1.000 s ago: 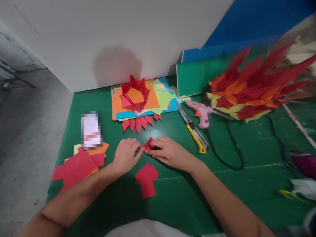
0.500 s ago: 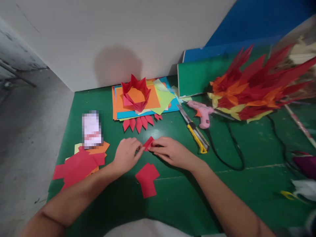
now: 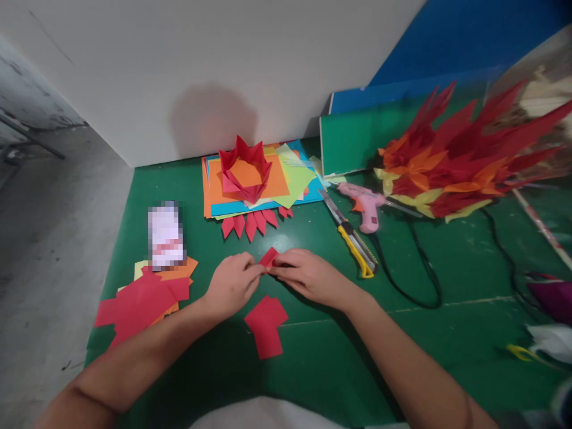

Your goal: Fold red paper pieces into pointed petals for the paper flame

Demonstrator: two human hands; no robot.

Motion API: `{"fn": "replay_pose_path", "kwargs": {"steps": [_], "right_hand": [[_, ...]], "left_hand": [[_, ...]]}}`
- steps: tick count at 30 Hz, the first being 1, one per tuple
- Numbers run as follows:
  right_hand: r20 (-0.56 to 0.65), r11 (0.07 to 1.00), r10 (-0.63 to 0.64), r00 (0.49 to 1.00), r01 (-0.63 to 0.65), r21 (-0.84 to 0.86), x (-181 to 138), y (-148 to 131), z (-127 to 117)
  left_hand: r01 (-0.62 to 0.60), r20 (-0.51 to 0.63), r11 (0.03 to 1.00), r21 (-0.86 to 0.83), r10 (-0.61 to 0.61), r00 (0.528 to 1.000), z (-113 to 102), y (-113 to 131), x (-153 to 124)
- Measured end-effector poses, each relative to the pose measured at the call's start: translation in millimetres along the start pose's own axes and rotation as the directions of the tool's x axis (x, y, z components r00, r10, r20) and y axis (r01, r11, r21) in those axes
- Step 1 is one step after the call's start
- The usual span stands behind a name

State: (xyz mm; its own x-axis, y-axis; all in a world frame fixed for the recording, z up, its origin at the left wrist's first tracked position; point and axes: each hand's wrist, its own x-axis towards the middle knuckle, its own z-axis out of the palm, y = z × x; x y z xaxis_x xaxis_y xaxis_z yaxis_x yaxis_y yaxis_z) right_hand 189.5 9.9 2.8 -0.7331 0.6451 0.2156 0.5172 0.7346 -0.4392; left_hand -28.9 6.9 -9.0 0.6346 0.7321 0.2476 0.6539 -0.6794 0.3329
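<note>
A small folded piece of red paper (image 3: 269, 257) lies on the green table between my hands. My right hand (image 3: 304, 271) grips its right side, thumb and fingers closed together. From the left, my left hand (image 3: 235, 281) meets its lower edge with thumb and index finger pressed together. Part of the paper is hidden under the fingertips. Just below sit several loose red paper squares (image 3: 267, 328), overlapping. Above the hands is a row of folded red paper petals (image 3: 251, 225), their points toward me.
A red paper ring (image 3: 245, 189) stands on stacked coloured sheets (image 3: 214, 179). To the right lie a yellow utility knife (image 3: 355, 244), blade showing, a pink glue gun (image 3: 369, 205) with its cord, and a flame-coloured paper flower (image 3: 451, 167). At left are a blurred-out phone (image 3: 166, 235) and red paper pieces (image 3: 143, 301).
My left thumb and fingertips have moved slightly right, along the lower edge of the red paper toward my right fingers. The right hand stays about where it was.
</note>
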Motion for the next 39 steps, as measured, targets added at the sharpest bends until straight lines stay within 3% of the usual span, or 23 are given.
{"fn": "replay_pose_path", "kwargs": {"steps": [6,11,22,30,39], "right_hand": [[-0.028,1.0,-0.014,1.0,0.014,0.003,-0.4,1.0,1.3],[-0.035,1.0,-0.016,0.999,0.016,0.002,-1.1,0.0,1.3],[-0.055,0.998,0.025,0.998,-0.022,0.056,-2.5,0.3,0.7],[0.0,0.998,0.019,1.0,-0.019,0.052,-3.5,1.0,-0.5],[-0.044,0.997,0.033,0.998,-0.03,0.067,-3.5,-0.5,-0.2]], "left_hand": [[-0.145,-0.006,0.982,0.121,0.147,0.989,-0.9,3.0,-4.0],[-0.18,0.04,0.97,0.164,0.176,0.984,-1.8,6.8,-5.7],[-0.143,0.006,0.982,0.127,0.143,0.99,-1.2,11.7,-6.7],[-0.096,-0.007,0.99,0.108,0.097,0.995,-3.1,13.7,-6.1],[-0.064,-0.017,0.99,0.129,0.067,0.998,-3.0,16.3,-10.5]]}}
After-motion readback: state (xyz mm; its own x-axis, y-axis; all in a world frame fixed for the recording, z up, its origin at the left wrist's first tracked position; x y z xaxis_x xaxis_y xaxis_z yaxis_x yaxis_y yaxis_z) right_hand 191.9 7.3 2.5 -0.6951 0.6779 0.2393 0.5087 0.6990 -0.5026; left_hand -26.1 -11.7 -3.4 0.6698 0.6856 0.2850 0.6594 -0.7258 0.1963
